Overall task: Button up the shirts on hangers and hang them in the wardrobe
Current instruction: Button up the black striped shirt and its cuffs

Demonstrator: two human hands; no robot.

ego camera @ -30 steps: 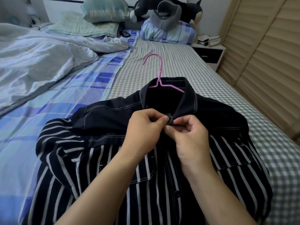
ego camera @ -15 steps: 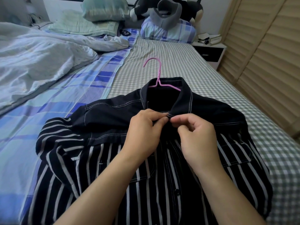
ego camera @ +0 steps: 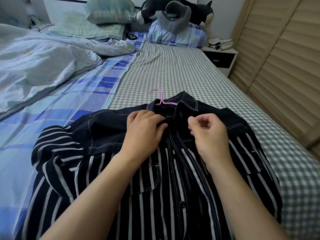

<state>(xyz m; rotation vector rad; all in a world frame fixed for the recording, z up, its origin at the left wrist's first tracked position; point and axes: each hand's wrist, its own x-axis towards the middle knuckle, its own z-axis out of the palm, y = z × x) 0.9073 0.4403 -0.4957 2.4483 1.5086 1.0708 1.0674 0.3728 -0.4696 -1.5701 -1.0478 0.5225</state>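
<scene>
So: shirt (ego camera: 173, 179), dark w/ white stripes & plain dark yoke, lies flat front-up on the bed (ego camera: 173, 70), collar pointing away from the person. Pink hanger (ego camera: 161, 99) is inside it; only the hook & a bit of the neck show above the collar, hook lying on the checked sheet. One dark button (ego camera: 182, 204) visible lower down the placket.

Left hand (ego camera: 145, 129) sits on the yoke just left of the placket, fingers curled, thumb & fingertips pinching the fabric edge below the collar. Right hand (ego camera: 207, 130) is just right of the placket, over the right yoke, fingers curled in loosely w/ thumb near the index tip; can't tell if it's got any cloth, looks apart from the placket. Both forearms come in from the bottom edge, over the shirt's striped front.

Around it: blue plaid sheet (ego camera: 72, 108) to the left, rumpled pale duvet (ego camera: 34, 63) beyond that. At the head of the bed, green pillow (ego camera: 109, 12), plaid pillow (ego camera: 176, 33) w/ a grey neck pillow (ego camera: 176, 18) on it, black plush toy (ego camera: 195, 7) behind. Nightstand (ego camera: 221, 58) far right, next to slatted wooden doors (ego camera: 280, 70).
</scene>
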